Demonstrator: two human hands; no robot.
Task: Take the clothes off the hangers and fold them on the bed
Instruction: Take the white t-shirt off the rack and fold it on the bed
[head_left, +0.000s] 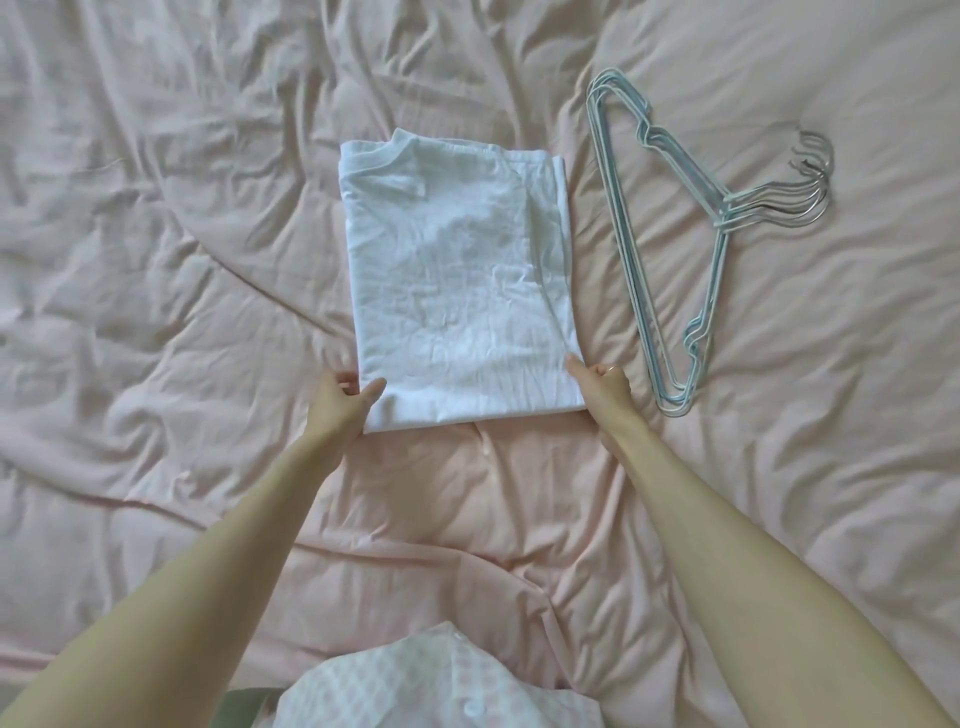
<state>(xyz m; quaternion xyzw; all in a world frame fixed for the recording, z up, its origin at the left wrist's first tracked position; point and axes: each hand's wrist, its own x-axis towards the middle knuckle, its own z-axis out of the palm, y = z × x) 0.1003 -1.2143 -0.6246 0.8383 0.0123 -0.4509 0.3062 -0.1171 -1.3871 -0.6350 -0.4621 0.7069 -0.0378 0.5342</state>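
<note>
A white T-shirt (460, 280) lies folded into a long rectangle on the pink bed (156, 260), its collar at the far end. My left hand (343, 397) grips the near left corner, thumb on top of the cloth and fingers under the edge. At the near right corner my right hand (602, 387) grips the shirt, its fingers curled under the edge. A stack of several pale blue wire hangers (675, 249) lies on the bed just right of the shirt, hooks pointing right.
The pink duvet is wrinkled all round the shirt. My own pink checked shirt (436, 680) shows at the bottom edge. The hangers lie close beside my right hand.
</note>
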